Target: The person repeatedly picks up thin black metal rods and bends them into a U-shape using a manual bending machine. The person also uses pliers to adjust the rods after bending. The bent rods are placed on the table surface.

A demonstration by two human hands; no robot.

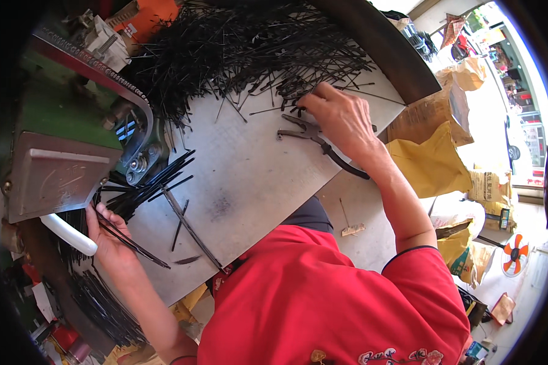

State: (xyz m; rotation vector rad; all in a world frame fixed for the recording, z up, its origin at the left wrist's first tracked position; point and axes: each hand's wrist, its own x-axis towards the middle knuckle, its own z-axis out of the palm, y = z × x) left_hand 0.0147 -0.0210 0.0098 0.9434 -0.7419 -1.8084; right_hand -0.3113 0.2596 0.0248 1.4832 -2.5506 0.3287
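My left hand (pixel 111 237) is closed around a few thin black rods (pixel 137 244), beside the metal guard (pixel 64 173) of a green machine. Their lower ends stick out over the table. Across the table, my right hand (pixel 344 118) has its fingers pinched on black rod ends at the edge of a large tangled pile of black rods (pixel 225 48). Just below that hand lies a pair of pliers (pixel 313 132) with dark handles, its jaws pointing left. A loose bundle of black rods (pixel 158 179) rests by the machine's foot.
The grey metal table (pixel 243 170) carries a long flat metal strip (pixel 192 228) near its front edge. A white curved handle (pixel 70 234) juts from under the guard. More black rods (pixel 106 307) lie at lower left. Yellow sacks (pixel 429 161) and an orange-bladed fan (pixel 515 254) stand at right.
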